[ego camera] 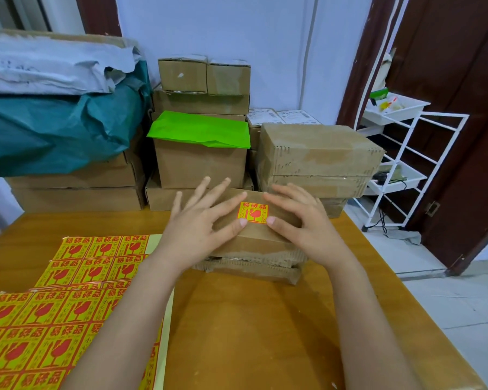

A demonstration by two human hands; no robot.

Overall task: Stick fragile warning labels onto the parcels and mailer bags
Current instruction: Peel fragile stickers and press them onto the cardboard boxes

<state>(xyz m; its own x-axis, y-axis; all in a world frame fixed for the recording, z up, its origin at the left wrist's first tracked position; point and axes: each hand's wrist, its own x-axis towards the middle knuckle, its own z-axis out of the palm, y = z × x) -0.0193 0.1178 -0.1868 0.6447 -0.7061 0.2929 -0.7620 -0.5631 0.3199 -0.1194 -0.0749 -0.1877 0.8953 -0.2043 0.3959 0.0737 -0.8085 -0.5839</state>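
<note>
A yellow fragile label [252,212] lies flat on the top face of a brown cardboard parcel [254,237] that sits on the wooden table [251,319]. It carries red Chinese characters across the top, 易碎品, above a red broken-glass symbol with an arrow beside it; the smaller characters down its right side are too small to read.

The label lies between the two hands. The left hand [200,220] rests on the parcel top with fingers spread and straight, its thumb tip pressing at the label's lower left corner. The right hand [302,218] is likewise flat and open on the parcel, its thumb tip touching the label's lower right corner — neither hand grips anything.

Left of the forearms, two sheets of the same labels [54,313] lie overlapping on the table, each sticker repeating 易碎品 and the glass symbol; the nearer sheet runs out of view, so its count cannot be told.

Beyond the table stand stacked cardboard boxes [316,153], one of them under a bright green bag [200,130], and two at the back bear white shipping slips with unreadable print. A teal bag [54,130] and a grey bag [48,71] are heaped at the left. A white wire rack [400,170] stands at the right.
</note>
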